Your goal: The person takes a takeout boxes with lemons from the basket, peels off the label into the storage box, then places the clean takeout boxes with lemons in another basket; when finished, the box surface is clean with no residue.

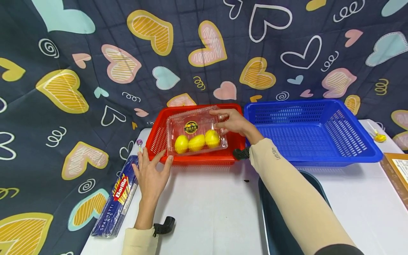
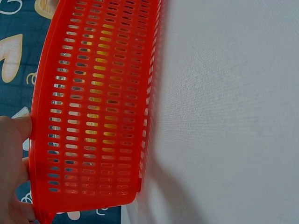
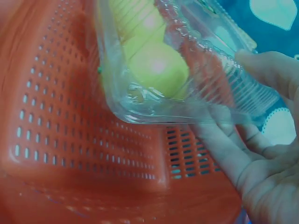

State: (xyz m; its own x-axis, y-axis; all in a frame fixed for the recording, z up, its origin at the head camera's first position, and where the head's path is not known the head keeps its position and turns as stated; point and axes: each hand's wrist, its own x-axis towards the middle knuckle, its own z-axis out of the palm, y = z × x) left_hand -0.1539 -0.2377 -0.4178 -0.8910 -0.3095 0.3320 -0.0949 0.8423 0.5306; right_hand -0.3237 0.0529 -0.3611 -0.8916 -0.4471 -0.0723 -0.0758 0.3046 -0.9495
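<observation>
A clear plastic clamshell [image 1: 196, 131] with three yellow lemons [image 1: 197, 142] sits tilted in the red basket [image 1: 204, 160], its far side raised. My right hand [image 1: 231, 122] pinches the clamshell's right edge. In the right wrist view the thumb lies on the lid and the fingers [image 3: 261, 158] curl under the clamshell [image 3: 187, 84], above the red basket's floor [image 3: 70, 116]. My left hand [image 1: 151, 173] rests on the table with straight, spread fingers that touch the basket's front left corner. The left wrist view shows this hand [image 2: 11, 158] against the perforated red wall [image 2: 93, 107].
An empty blue basket [image 1: 318, 156] stands right of the red one. A Barilla spaghetti pack [image 1: 119, 194] lies along the table's left edge, with a lollipop [image 1: 139, 142] behind it. A dark tray [image 1: 271, 212] sits under my right forearm. A brown box [image 1: 396, 173] is at the far right.
</observation>
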